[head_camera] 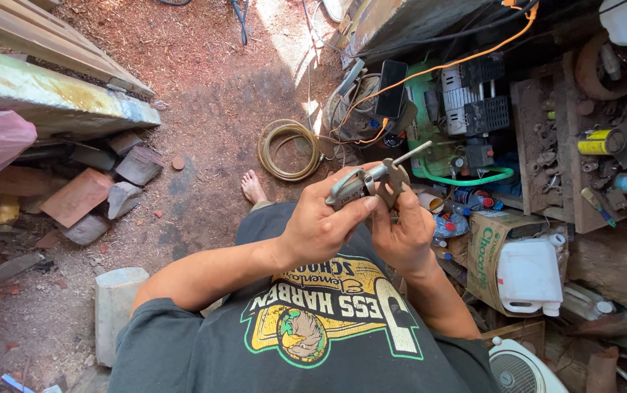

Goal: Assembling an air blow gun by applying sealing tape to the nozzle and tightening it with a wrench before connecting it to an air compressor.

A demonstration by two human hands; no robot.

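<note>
- Left hand (319, 231): closed around the body of a grey metal caliper-like measuring tool with brown jaws (368, 183); thumb lies along its upper edge, fingers wrapped underneath.
- Right hand (404, 234): fingers curled up against the lower jaws of the same tool, gripping from below — whether anything sits between the jaws cannot be told.
- Tool position: held in the air in front of the chest, above the lap, both hands touching it; a thin light rod sticks out of its far end, pointing up and to the right.
- Below the hands: bare foot (253, 188) on reddish dirt ground (204, 94).
- Just beyond the foot: coiled tan hose (289, 149) lying flat on the dirt.
- Right of the hands: white plastic jug (530, 276) resting in an open brown cardboard box (487, 251).
- Farther off — a yellow spray can (599, 141) lying among dark metal scrap.
</note>
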